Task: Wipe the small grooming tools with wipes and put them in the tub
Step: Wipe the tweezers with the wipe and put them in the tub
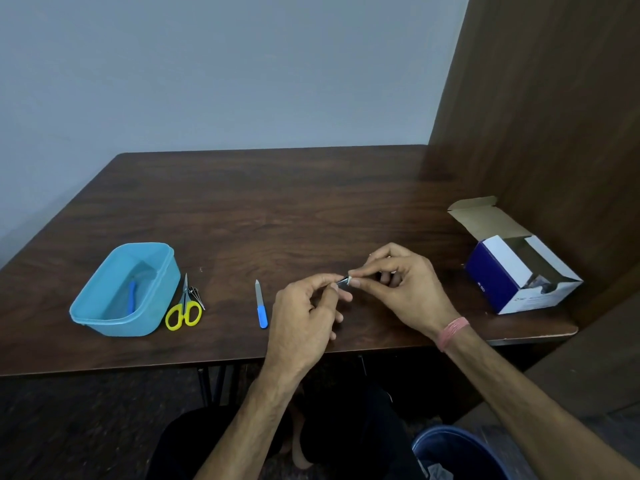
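My left hand pinches a small metal tool over the table's front middle. My right hand pinches a small white wipe round the tool's tip. Most of the tool is hidden by my fingers. A light blue tub stands at the left with one blue-handled tool inside. Yellow-handled scissors lie right beside the tub, with a small metal tool next to them. A nail file with a blue handle lies left of my left hand.
An open blue and white cardboard box sits at the table's right end against a brown wooden panel. A blue bin stands on the floor at the lower right. The table's front edge runs just under my wrists.
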